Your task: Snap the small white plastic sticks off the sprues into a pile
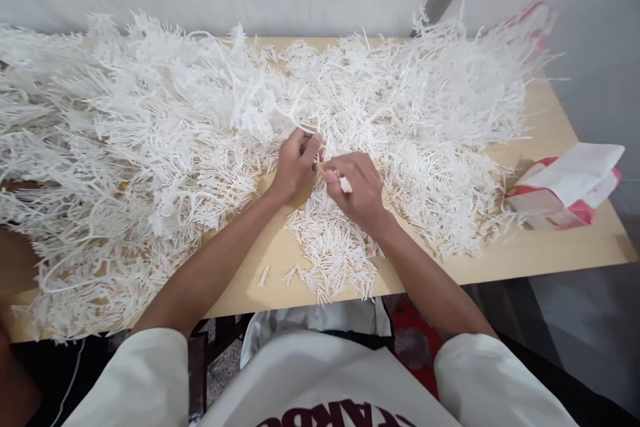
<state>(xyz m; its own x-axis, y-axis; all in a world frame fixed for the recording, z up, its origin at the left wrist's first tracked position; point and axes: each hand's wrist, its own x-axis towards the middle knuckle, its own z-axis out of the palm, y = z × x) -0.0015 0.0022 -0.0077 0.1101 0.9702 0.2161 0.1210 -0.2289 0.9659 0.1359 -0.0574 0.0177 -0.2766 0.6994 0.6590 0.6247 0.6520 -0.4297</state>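
Observation:
My left hand [297, 159] is closed in a pinch on a white plastic strand [303, 123], which arches up from the fingers toward the back left. Against its fingertips, my right hand [357, 187] is closed round a small pale object [345, 184]; one end sticks out between the fingers, and its kind is hidden by the grip. A loose heap of short white plastic sprigs [345, 257] lies below both hands, near the table's front edge. Behind the hands more short white pieces [350, 113] are spread thickly.
A large tangled pile of branched white plastic strands [150, 127] covers the table's left side; another pile [450, 87] lies at the back right. An opened red and white paper packet [565, 190] stands on the wooden table [550, 253]. Part of another person [15, 373] shows at lower left.

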